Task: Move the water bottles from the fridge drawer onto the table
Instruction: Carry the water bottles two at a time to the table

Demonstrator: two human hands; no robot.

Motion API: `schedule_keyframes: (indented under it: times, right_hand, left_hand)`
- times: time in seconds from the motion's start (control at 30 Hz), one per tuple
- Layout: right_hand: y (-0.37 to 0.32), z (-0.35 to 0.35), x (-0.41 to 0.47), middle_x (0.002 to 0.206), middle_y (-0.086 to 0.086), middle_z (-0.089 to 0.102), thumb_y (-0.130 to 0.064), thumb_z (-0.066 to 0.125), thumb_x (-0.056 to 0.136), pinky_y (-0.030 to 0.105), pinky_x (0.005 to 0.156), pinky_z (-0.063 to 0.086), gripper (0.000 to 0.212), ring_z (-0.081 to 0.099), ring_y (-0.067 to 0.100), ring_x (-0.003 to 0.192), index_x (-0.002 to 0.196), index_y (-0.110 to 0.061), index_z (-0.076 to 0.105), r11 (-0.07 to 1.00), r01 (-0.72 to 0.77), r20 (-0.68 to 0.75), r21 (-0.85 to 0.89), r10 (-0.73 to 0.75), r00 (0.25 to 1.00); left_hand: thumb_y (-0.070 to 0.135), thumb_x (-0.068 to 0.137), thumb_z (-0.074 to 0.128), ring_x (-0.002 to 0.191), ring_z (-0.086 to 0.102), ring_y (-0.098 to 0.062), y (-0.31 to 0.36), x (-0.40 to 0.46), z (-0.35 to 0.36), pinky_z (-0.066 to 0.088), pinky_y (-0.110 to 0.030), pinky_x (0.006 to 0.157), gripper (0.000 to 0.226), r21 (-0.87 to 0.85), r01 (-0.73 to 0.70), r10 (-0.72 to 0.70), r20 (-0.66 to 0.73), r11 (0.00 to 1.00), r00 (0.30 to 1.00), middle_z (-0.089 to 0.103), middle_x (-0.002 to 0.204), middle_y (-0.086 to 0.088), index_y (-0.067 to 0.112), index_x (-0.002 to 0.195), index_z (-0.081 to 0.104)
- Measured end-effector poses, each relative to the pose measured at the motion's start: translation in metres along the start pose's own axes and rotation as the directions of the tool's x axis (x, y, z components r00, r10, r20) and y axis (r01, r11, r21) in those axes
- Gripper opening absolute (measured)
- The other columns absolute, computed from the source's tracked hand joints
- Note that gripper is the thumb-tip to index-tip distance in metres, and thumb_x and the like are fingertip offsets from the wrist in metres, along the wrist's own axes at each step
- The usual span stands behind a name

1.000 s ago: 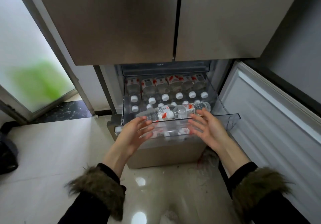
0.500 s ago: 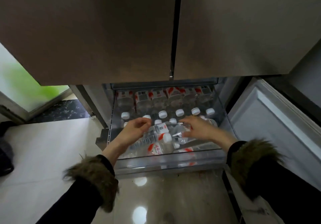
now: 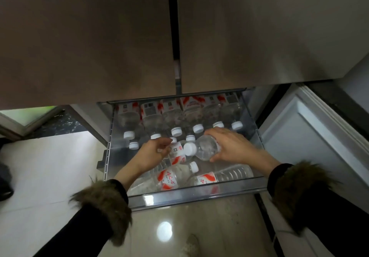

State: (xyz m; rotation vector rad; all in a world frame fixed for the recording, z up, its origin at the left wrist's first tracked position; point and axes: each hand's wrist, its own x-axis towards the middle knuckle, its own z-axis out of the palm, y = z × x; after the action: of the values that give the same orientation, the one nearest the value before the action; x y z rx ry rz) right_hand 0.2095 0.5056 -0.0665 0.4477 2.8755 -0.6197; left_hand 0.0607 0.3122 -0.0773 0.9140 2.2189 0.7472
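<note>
Clear water bottles (image 3: 205, 149) with white caps and red-and-white labels; brown fridge doors (image 3: 85, 37); glossy beige floor (image 3: 50, 173); black sleeves (image 3: 83, 230) with brown fur cuffs.

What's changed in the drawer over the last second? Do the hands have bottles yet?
Both hands went from hovering in front of the drawer down into it. The right hand now grips a lying bottle, its cap pointing left. The left hand closed around the labelled bottle beside it. The camera also moved closer. The back row of bottles stayed put, and nothing has left the drawer.
</note>
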Motion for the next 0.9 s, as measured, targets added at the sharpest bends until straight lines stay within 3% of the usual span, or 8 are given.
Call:
schedule_keyframes:
  times: [0.13, 0.23, 0.33, 0.43, 0.57, 0.7, 0.8, 0.9]
  right_hand:
    - [0.013, -0.014, -0.018, 0.122, -0.006, 0.052, -0.038, 0.082, 0.062, 0.033, 0.086, 0.045, 0.073, 0.053, 0.016, 0.107, 0.122, -0.025, 0.043, 0.978, -0.1, -0.157, 0.183, 0.13, 0.979]
    - [0.02, -0.015, -0.029, 0.115, -0.004, 0.052, -0.037, 0.081, 0.063, 0.032, 0.084, 0.044, 0.07, 0.054, 0.017, 0.101, 0.119, -0.022, 0.042, 0.941, -0.171, -0.233, 0.293, 0.244, 0.941]
    - [0.022, -0.014, -0.036, 0.114, -0.002, 0.052, -0.034, 0.08, 0.064, 0.028, 0.083, 0.04, 0.067, 0.049, 0.014, 0.097, 0.118, -0.019, 0.043, 0.926, -0.186, -0.275, 0.329, 0.283, 0.919]
    - [0.026, -0.012, -0.041, 0.121, 0.001, 0.053, -0.035, 0.081, 0.064, 0.03, 0.089, 0.041, 0.068, 0.052, 0.018, 0.106, 0.12, -0.019, 0.045, 0.922, -0.198, -0.279, 0.333, 0.297, 0.913]
    - [0.029, -0.01, -0.044, 0.122, 0.001, 0.054, -0.035, 0.082, 0.063, 0.033, 0.093, 0.043, 0.069, 0.053, 0.02, 0.109, 0.12, -0.019, 0.046, 0.915, -0.195, -0.284, 0.352, 0.303, 0.91]
    - [0.028, -0.011, -0.044, 0.123, 0.002, 0.052, -0.034, 0.082, 0.064, 0.034, 0.094, 0.042, 0.071, 0.052, 0.02, 0.11, 0.122, -0.018, 0.044, 0.912, -0.195, -0.275, 0.36, 0.304, 0.912]
    - [0.028, -0.013, -0.045, 0.123, 0.002, 0.05, -0.035, 0.08, 0.066, 0.038, 0.093, 0.044, 0.071, 0.052, 0.019, 0.108, 0.123, -0.017, 0.041, 0.913, -0.2, -0.239, 0.355, 0.295, 0.925]
    - [0.028, -0.015, -0.047, 0.123, 0.001, 0.05, -0.035, 0.08, 0.067, 0.036, 0.091, 0.044, 0.071, 0.052, 0.019, 0.108, 0.123, -0.017, 0.041, 0.92, -0.2, -0.234, 0.338, 0.288, 0.929]
  left_hand:
    - [0.016, 0.093, 0.051, 0.119, 0.053, -0.021, 0.017, 0.011, 0.017, 0.041, -0.027, 0.097, 0.039, 0.132, -0.066, 0.066, 0.006, 0.989, 0.998, 0.053, 0.135, -0.007, 0.012, 0.131, 0.05]
    - [0.019, 0.091, 0.054, 0.112, 0.056, -0.022, 0.029, 0.023, 0.035, 0.041, -0.024, 0.091, 0.043, 0.24, -0.171, 0.16, 0.065, 0.956, 0.985, 0.05, 0.137, -0.006, 0.017, 0.133, 0.047]
    - [0.021, 0.09, 0.055, 0.129, 0.041, -0.024, 0.03, 0.036, 0.052, 0.032, -0.028, 0.105, 0.052, 0.377, -0.256, 0.214, 0.151, 0.89, 0.965, 0.037, 0.146, -0.008, 0.016, 0.139, 0.037]
    - [0.021, 0.09, 0.054, 0.136, 0.029, -0.028, 0.027, 0.047, 0.064, 0.026, -0.035, 0.113, 0.061, 0.581, -0.211, 0.161, 0.137, 0.786, 0.977, 0.029, 0.149, -0.013, 0.01, 0.143, 0.027]
    - [0.019, 0.087, 0.058, 0.127, 0.038, -0.031, 0.029, 0.048, 0.075, 0.034, -0.037, 0.104, 0.057, 0.724, -0.141, 0.106, 0.094, 0.675, 0.99, 0.038, 0.139, -0.017, 0.005, 0.137, 0.033]
    - [0.015, 0.085, 0.062, 0.122, 0.042, -0.032, 0.033, 0.049, 0.079, 0.039, -0.038, 0.1, 0.056, 0.762, -0.113, 0.083, 0.079, 0.637, 0.993, 0.042, 0.135, -0.017, 0.008, 0.134, 0.036]
    - [0.016, 0.085, 0.062, 0.121, 0.043, -0.03, 0.04, 0.047, 0.071, 0.042, -0.038, 0.098, 0.053, 0.724, -0.109, 0.068, 0.086, 0.681, 0.994, 0.041, 0.134, -0.015, 0.01, 0.133, 0.039]
    - [0.022, 0.083, 0.064, 0.115, 0.048, -0.027, 0.04, 0.036, 0.049, 0.044, -0.034, 0.092, 0.049, 0.672, -0.159, 0.14, 0.083, 0.723, 0.987, 0.046, 0.129, -0.012, 0.013, 0.127, 0.044]
